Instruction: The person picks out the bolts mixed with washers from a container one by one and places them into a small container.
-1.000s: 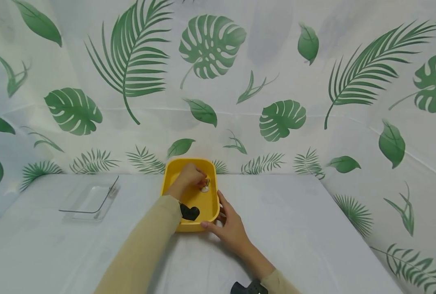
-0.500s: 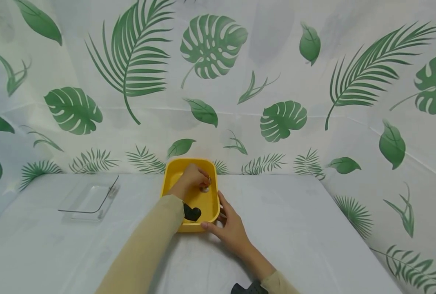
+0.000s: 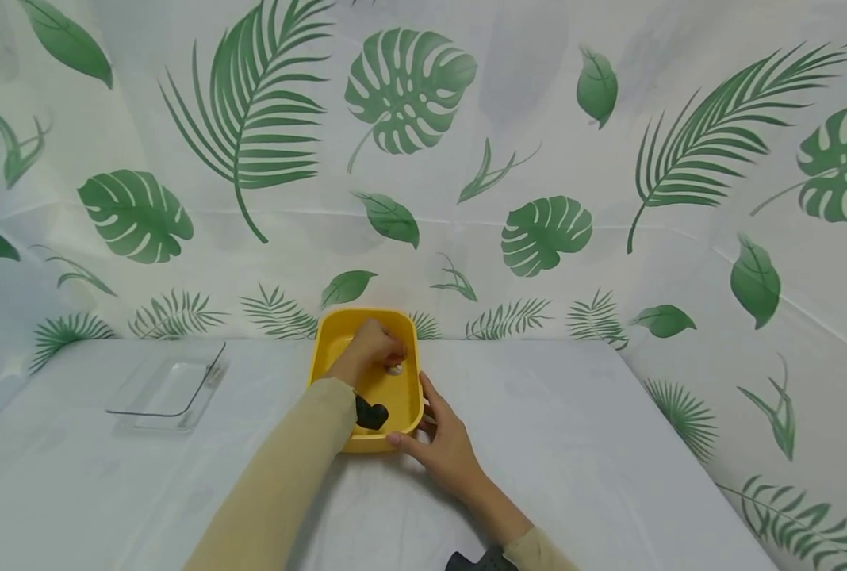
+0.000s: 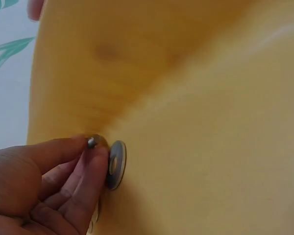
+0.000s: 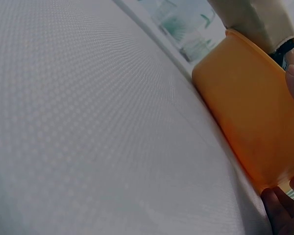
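My left hand [image 3: 375,344] reaches down into a yellow plastic tub [image 3: 366,442]. Between thumb and fingertips it pinches a small metal bolt-like piece [image 4: 93,142], mostly covered by the fingers. A flat steel washer [image 4: 120,169] stands nearly edge-on right beside those fingertips in the left wrist view. Behind the same fingers, part of another thin metal ring [image 4: 96,215] peeks out. My right hand [image 3: 454,454] grips the tub's near right corner, thumb on the rim and fingers along the side; in the right wrist view its fingers [image 5: 278,208] reach the base.
A clear glass dish [image 3: 174,382] stands on the white-covered table [image 3: 552,444] to the left of the tub. Close behind the tub hangs a white cloth with green leaf prints [image 3: 459,262]. Black wrist mounts [image 3: 372,414] sit on both wrists.
The bolt-like piece, visible beside the left fingers a second ago, is now mostly covered by them in the head view. The right hand keeps its grip on the tub.
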`<state>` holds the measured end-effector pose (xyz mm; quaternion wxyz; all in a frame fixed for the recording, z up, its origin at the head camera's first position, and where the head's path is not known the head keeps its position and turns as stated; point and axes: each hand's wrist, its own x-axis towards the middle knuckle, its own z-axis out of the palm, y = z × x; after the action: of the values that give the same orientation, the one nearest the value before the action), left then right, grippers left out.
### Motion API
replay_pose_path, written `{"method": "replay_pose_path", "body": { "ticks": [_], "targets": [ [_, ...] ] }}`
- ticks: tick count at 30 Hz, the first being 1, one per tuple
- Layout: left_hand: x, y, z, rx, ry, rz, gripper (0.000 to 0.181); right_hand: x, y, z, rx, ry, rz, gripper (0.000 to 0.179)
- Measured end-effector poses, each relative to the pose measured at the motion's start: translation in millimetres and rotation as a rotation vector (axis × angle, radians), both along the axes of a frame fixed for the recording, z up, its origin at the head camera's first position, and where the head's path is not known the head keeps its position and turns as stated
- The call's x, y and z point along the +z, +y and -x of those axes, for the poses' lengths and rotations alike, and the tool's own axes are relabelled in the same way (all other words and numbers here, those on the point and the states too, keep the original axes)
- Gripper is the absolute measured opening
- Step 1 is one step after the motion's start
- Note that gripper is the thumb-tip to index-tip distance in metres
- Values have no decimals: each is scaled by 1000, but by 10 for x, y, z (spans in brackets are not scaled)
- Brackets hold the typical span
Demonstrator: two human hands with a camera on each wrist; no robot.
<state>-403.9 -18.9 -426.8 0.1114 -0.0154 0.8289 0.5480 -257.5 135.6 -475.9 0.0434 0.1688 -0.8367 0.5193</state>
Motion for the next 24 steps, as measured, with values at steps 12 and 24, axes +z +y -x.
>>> {"method": "replay_pose_path", "body": {
  "ticks": [12, 24],
  "targets": [
    [-30, 48, 83, 42, -28, -21, 11, -4, 3, 10, -4, 10, 3, 97],
    [-62, 39, 110, 24, -6, -6, 12, -6, 2, -5, 0, 3, 13, 95]
  ]
}}
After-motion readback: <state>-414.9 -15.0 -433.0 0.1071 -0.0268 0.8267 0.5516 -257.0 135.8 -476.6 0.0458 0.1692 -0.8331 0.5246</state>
